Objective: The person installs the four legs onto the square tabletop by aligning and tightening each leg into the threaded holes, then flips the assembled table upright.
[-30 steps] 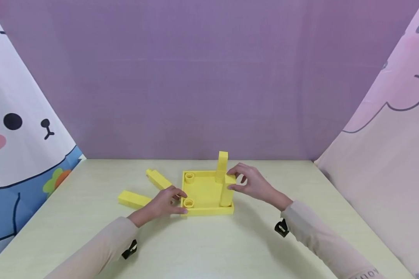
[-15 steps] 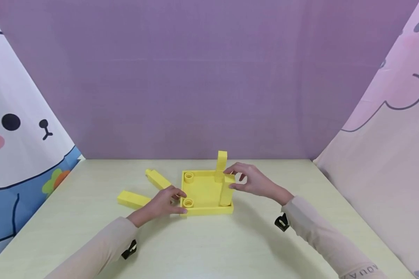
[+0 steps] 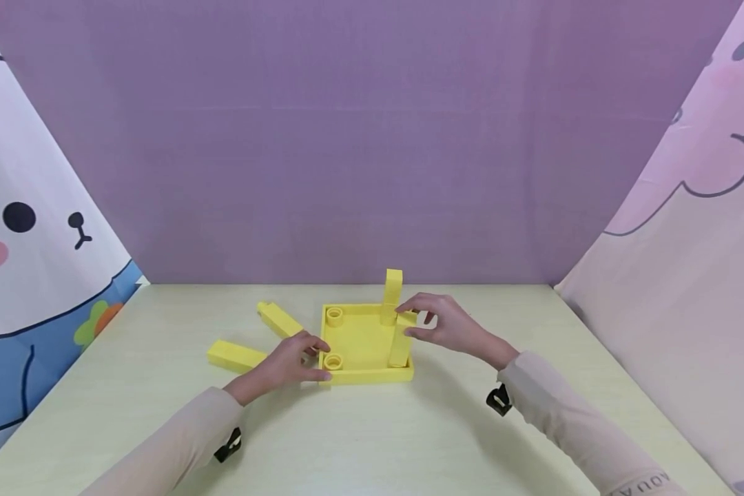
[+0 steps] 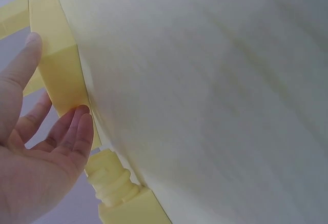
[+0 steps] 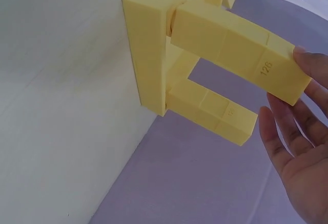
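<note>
A yellow square toy tabletop (image 3: 359,341), raised-rimmed with round sockets at its corners, lies underside up. My left hand (image 3: 288,362) grips its near left corner, thumb on the front side and fingers at the left side. At the near right corner a square yellow leg (image 3: 400,344) stands in its socket, leaning slightly. My right hand (image 3: 448,325) pinches the top end of that leg between thumb and fingers. In the right wrist view, the leg (image 5: 225,39) bears the raised mark "126", and a slight gap shows at its base. A second leg (image 3: 393,289) stands at the far right corner.
Two loose yellow legs, a nearer one (image 3: 235,355) and a farther one (image 3: 279,318), lie on the table left of the tabletop. A threaded end (image 4: 110,178) shows in the left wrist view. A purple cloth (image 3: 359,151) hangs behind the table.
The pinched leg has turned a little in my right hand, whose fingers have shifted slightly. My left hand stays on the tabletop's corner.
</note>
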`<state>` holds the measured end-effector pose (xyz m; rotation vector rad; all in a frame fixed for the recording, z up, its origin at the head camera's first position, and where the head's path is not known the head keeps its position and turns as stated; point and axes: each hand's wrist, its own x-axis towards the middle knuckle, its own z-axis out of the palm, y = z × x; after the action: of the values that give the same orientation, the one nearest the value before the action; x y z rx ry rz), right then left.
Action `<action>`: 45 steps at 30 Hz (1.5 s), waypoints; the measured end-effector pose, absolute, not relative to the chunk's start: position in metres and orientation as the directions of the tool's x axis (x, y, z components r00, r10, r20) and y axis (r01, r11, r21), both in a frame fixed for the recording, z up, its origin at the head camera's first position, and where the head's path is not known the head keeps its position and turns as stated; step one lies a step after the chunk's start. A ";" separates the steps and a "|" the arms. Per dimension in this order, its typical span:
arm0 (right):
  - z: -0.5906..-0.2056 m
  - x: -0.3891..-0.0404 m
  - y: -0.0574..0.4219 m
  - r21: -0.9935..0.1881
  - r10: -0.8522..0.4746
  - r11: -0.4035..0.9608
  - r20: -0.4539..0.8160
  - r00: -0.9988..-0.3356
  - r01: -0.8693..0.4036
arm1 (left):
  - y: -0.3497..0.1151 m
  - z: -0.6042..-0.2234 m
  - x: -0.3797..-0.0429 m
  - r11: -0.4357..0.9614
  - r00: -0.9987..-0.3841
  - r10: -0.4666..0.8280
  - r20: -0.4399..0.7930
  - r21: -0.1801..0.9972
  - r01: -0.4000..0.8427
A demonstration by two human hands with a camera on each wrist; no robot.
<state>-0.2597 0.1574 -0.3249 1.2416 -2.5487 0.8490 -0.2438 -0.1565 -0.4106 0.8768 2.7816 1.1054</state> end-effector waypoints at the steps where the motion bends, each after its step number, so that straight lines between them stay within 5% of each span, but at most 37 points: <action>1: -0.326 -0.259 0.157 -0.409 -0.657 0.490 0.406 -0.634 -0.770 | -0.156 -0.410 -0.244 0.590 -0.842 0.509 0.180 0.639 0.493; 17: -0.328 -0.264 0.162 -0.432 -0.648 0.512 0.373 -0.664 -0.743 | -0.155 -0.411 -0.247 0.586 -0.836 0.520 0.178 0.638 0.500; 31: -0.323 -0.272 0.167 -0.508 -0.733 0.434 0.282 -0.620 -0.744 | -0.154 -0.414 -0.247 0.589 -0.846 0.506 0.167 0.650 0.480; 45: -0.330 -0.265 0.159 -0.467 -0.626 0.502 0.385 -0.678 -0.728 | -0.152 -0.412 -0.246 0.593 -0.841 0.514 0.172 0.638 0.492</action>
<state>-0.2655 0.1588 -0.3296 1.1718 -2.5759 0.9200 -0.2460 -0.1515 -0.4125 0.8772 2.7763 1.0969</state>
